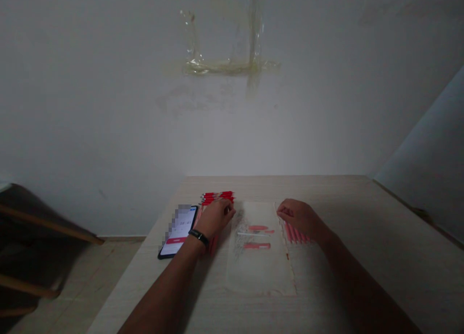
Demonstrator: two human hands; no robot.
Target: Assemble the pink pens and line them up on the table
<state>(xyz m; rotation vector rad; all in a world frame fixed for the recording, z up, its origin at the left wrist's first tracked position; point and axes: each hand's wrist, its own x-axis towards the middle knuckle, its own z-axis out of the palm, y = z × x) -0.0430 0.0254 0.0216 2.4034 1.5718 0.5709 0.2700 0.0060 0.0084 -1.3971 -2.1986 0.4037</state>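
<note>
A pale sheet [261, 276] lies between my hands. On it are a pink pen barrel part [258, 227], a thin white pen refill [250, 234], a pink pen part with a clip [257, 246] and a patch of tiny grey coils like springs [237, 239]. My left hand [217, 217], with a black wristband, is closed by the sheet's far left edge. Closed too, my right hand [296, 214] hovers by the far right corner, above a row of pink pen barrels [297, 236]. Whatever either set of fingertips pinches is too small to make out.
Several red pens [218, 196] are stacked beyond my left hand. More pink pen parts [213, 244] lie partly hidden beside my left wrist. A phone [177, 235] with a lit screen rests near the table's [326, 189] left edge. A taped wall [224, 131] stands behind.
</note>
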